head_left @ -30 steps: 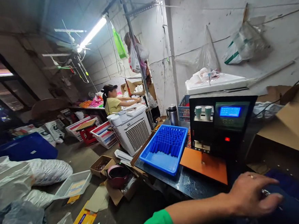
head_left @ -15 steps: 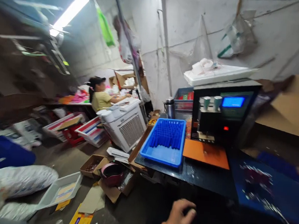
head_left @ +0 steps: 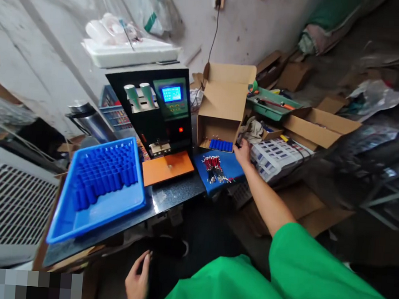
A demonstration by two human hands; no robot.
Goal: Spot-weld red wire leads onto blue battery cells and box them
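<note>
My right hand (head_left: 242, 153) reaches out at the front right corner of an open cardboard box (head_left: 223, 97), its fingers curled against the edge. A row of blue cylinders (head_left: 221, 145) lies at the front of this box. Just below, a bundle of short red and black wires (head_left: 213, 168) with shiny ends rests on a blue mat (head_left: 202, 161). My left hand (head_left: 138, 279) hangs low in front of the table, loosely curled, with a gap inside the curl and no object visible in it.
A blue tray (head_left: 109, 218) with rows of upright blue cylinders stands on the dark table (head_left: 168, 200). Beside it is a black machine (head_left: 173, 134) with a lit screen and an orange plate (head_left: 167, 167). A steel flask (head_left: 94, 121) and a green tray of tools (head_left: 274, 104) flank these.
My view has swung right, bringing the cardboard box and my right arm into full sight. The co-worker at the left is out of view. My left hand remains low and curled.
</note>
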